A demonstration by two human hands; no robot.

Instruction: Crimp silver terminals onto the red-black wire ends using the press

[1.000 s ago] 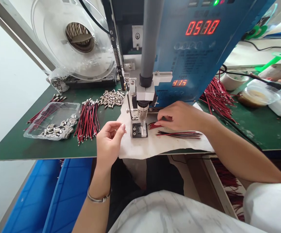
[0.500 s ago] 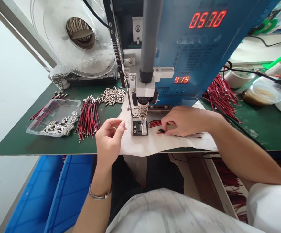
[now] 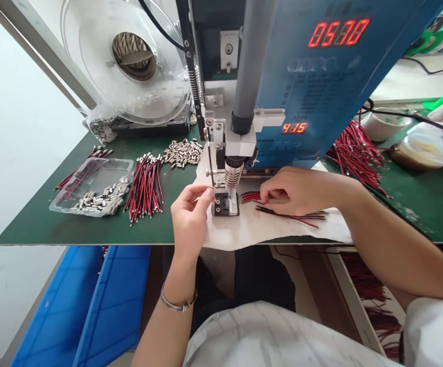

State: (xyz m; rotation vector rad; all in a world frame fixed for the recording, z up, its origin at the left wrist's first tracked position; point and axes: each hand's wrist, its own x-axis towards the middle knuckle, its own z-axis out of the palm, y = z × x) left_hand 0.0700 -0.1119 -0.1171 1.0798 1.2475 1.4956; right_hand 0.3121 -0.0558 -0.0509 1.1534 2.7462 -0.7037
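My left hand (image 3: 189, 216) is pinched closed beside the small black fixture (image 3: 220, 205) under the machine's tip. Whatever lies between its thumb and forefinger is too small to name. A spring-wrapped soldering head (image 3: 234, 177) stands just above the fixture's pale metal block (image 3: 233, 203). To the right, my right hand (image 3: 295, 192) reaches down with its fingertips closed on red and black wires (image 3: 251, 197). More short wires (image 3: 309, 220) lie loose under that hand on the white cloth (image 3: 229, 239). The palm and wrist hide part of them.
Left on the green table (image 3: 26, 224) are a clear tray (image 3: 58, 204) of metal connectors, a wire bundle (image 3: 145, 186) and a connector heap (image 3: 183, 153). A blue machine (image 3: 320, 86) rises behind. More red wires (image 3: 359, 158) and a cup (image 3: 416, 153) stand right. Blue bins (image 3: 110, 295) sit below.
My left hand has moved right, up to the fixture. My right hand has shifted slightly back from the loose black wires to the red ones. The view has swung a little left.
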